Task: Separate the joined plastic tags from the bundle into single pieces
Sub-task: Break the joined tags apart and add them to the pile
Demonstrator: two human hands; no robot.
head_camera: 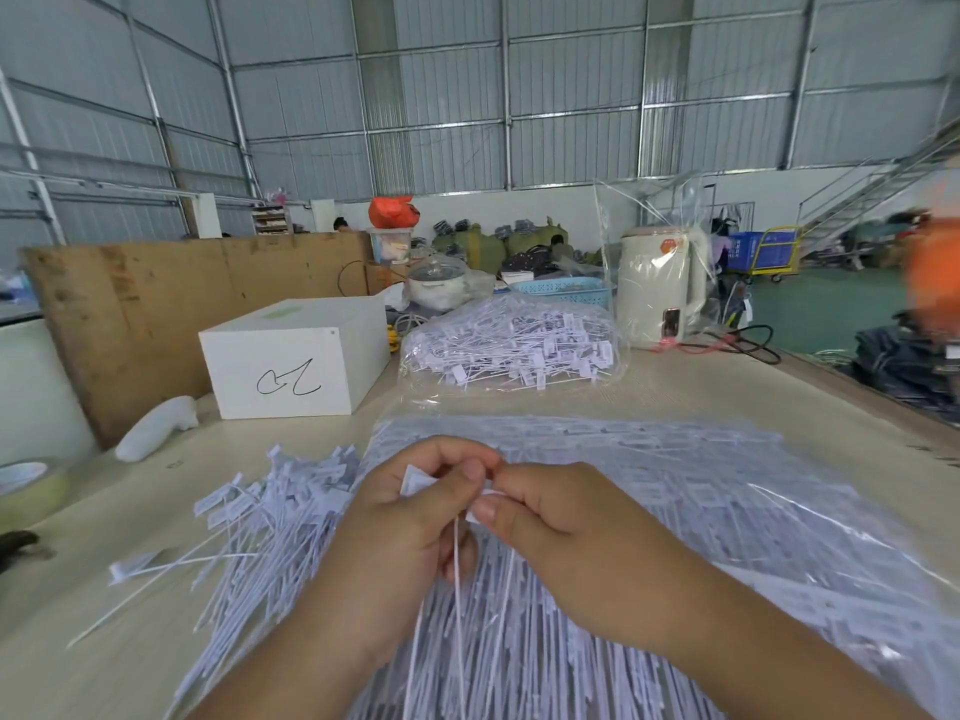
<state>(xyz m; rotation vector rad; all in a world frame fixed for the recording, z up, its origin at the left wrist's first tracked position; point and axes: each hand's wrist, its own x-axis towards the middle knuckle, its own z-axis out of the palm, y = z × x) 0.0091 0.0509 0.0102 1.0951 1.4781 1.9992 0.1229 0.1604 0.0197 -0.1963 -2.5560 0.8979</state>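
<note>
My left hand [410, 517] and my right hand [550, 522] meet at the table's middle, both pinching the flat heads of joined white plastic tags [457, 589] whose thin tails hang down between my wrists. Under and to the right of my hands lies a large bundle of joined tags [701, 511] on clear plastic. A loose pile of single tags [260, 522] spreads to the left of my left hand.
A clear bag of more tags [509, 345] lies further back. A white box [296, 356] with a black scribble stands at the left, a cream kettle [660, 288] at the right. A tape roll [26, 491] sits at the left edge.
</note>
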